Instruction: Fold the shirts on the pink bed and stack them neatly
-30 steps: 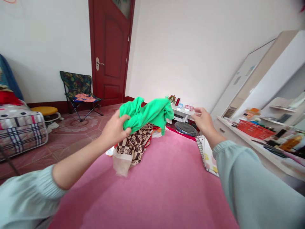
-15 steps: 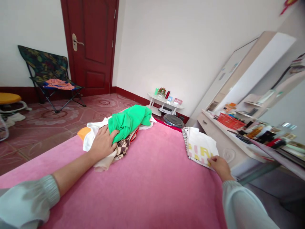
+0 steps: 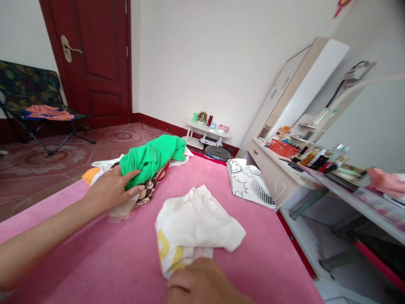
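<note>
My left hand point(image 3: 109, 188) lies on the near side of a heap of clothes, fingers apart, touching the green garment point(image 3: 152, 154). Under the green cloth, a brown checkered garment point(image 3: 147, 192), white cloth and a bit of orange show. My right hand point(image 3: 202, 283), low in the view and blurred, grips the near edge of a white T-shirt point(image 3: 196, 219) with yellow print, bunched over the bed. At the bed's right edge lies a folded white garment point(image 3: 251, 183) with black line drawings and a striped border.
The pink bedspread point(image 3: 133, 257) spans the foreground. To the right is a dressing table point(image 3: 272, 164) with a red basket point(image 3: 282, 147) and several bottles. A low white stand point(image 3: 205, 128) is by the far wall; a folding chair point(image 3: 38, 101) holds clothing at left.
My right hand has drawn the white T-shirt off the folded garment towards the bed's near middle, uncovering the black drawings. My left hand stays at the heap. The view has turned right.
</note>
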The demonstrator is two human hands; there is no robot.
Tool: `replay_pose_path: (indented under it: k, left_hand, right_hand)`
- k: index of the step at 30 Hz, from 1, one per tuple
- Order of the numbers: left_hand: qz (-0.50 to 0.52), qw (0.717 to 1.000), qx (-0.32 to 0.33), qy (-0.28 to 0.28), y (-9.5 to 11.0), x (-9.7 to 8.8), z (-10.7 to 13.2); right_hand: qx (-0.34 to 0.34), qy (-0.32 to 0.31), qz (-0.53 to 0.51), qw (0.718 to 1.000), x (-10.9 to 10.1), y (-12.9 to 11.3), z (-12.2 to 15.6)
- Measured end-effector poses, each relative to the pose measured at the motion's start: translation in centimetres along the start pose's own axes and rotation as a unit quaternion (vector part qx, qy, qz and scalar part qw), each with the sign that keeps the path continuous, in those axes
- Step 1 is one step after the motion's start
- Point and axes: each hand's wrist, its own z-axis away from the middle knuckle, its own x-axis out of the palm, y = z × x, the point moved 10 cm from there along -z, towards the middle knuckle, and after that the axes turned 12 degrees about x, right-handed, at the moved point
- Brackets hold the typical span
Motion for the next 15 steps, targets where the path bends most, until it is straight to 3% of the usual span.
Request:
replay_pose_path:
  k: [2, 3, 5, 7, 10, 12, 15]
  left_hand:
    - [0.002, 0.999, -0.038, 0.032, 0.8, -2.4, 0.2]
    - [0.003, 0.998, -0.042, 0.045, 1.7, -3.3, 0.2]
    - [0.027, 0.999, -0.005, 0.040, 5.0, -3.8, -0.4]
    - [0.102, 0.992, 0.075, 0.005, 9.8, -2.6, -1.0]
    - [0.229, 0.955, 0.165, -0.095, 16.5, 1.2, -0.9]
    - [0.253, 0.940, 0.166, -0.156, 18.8, 3.8, -0.6]
    - [0.248, 0.929, 0.152, -0.228, 19.9, 6.2, -0.4]
  right_hand:
    - [0.034, 0.016, -0.030, 0.999, -1.2, 0.2, 0.7]
    - [0.075, 0.043, -0.039, 0.995, -2.6, 1.9, 0.8]
    - [0.210, 0.112, -0.056, 0.970, -5.6, 8.0, 1.4]
    - [0.335, 0.153, -0.019, 0.929, -7.0, 14.5, 2.8]
    - [0.446, 0.134, 0.027, 0.885, -5.4, 21.0, 5.0]
    - [0.464, 0.100, 0.014, 0.880, -3.2, 22.6, 5.9]
    - [0.449, 0.098, -0.089, 0.884, -1.8, 22.7, 6.4]
